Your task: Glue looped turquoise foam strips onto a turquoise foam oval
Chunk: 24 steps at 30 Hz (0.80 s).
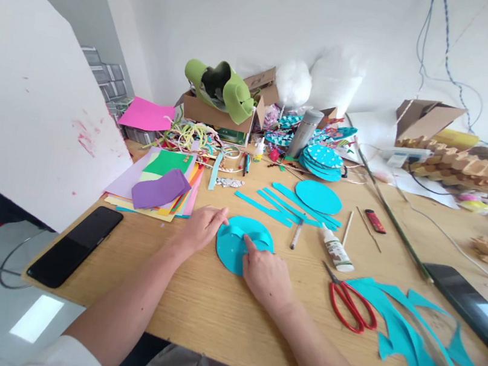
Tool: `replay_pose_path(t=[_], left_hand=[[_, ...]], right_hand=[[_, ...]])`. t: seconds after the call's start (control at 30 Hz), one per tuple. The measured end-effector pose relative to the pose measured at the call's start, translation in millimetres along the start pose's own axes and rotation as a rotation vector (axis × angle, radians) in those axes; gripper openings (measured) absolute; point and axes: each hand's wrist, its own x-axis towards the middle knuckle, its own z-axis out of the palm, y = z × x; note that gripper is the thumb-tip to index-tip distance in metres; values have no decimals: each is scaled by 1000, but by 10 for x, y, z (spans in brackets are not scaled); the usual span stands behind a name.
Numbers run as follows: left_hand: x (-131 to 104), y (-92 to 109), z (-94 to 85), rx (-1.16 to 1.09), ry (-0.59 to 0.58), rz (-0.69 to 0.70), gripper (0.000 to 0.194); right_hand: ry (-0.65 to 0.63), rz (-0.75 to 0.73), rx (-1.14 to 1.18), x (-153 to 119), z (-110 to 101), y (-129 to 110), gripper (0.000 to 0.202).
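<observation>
A blue disc [230,257] lies on the wooden table in front of me, with a curved blue strip [259,235] standing up in arches on its upper part. The index finger of my right hand [265,270] presses on the strip near the disc's middle, the other fingers curled under. At the disc's upper left edge is my left hand [203,226], fingers drawn together at the strip's end; what they pinch is too small to tell. Just beyond the disc are a pen [297,234], flat blue strips [263,208] and another blue oval [318,196].
Red-handled scissors [351,306], a glue bottle [337,250] and blue offcuts [421,350] lie to the right. At the left are a black phone [76,246] and coloured sheets [160,189]. A grey flask [304,134] stands at the back.
</observation>
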Motion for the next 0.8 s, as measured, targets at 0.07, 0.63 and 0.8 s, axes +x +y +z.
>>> replay_pose_path(t=[0.07,0.63,0.8], left_hand=[[0,0,1,3,0,2,53],[-8,-39,53,0,-13,-19,56],[-2,-62,60,9,0,-20,56]], right_hand=[[-4,2,11,5,-7,7,49],[-85,16,134,55,-157,28,48],[-88,34,177,48,-152,5,49]])
